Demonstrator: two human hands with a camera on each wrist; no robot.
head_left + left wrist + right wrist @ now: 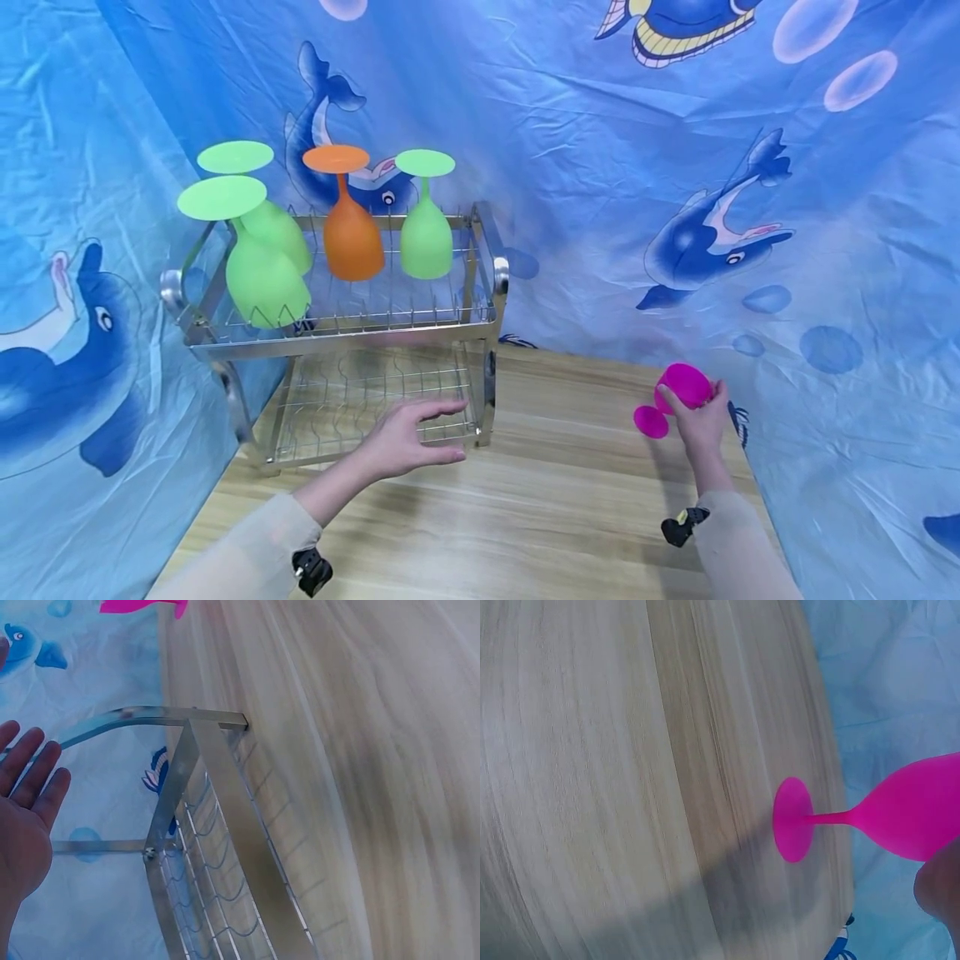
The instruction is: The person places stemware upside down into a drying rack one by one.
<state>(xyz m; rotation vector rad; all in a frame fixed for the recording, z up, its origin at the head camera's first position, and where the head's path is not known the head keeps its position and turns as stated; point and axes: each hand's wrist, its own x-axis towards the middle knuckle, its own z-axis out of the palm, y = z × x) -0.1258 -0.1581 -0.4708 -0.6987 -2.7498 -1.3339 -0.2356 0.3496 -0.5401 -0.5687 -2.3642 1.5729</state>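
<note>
At the right of the head view my right hand (701,419) grips a pink wine glass (686,385) by its bowl, thumb on one side and fingers on the other. The glass is upright, and its round foot (793,820) overlaps the wooden table in the right wrist view. My left hand (412,440) holds nothing, its thumb and fingers spread apart in front of the metal rack's (401,332) lower shelf. Upside down on the upper shelf stand an orange wine glass (352,242) and light green ones, including a green glass (426,242) at the right.
The wooden table (570,492) runs from the rack to the right side. Blue cloth (570,167) printed with sea animals hangs behind and at both sides. The rack's lower wire shelf (375,408) sits close over the table.
</note>
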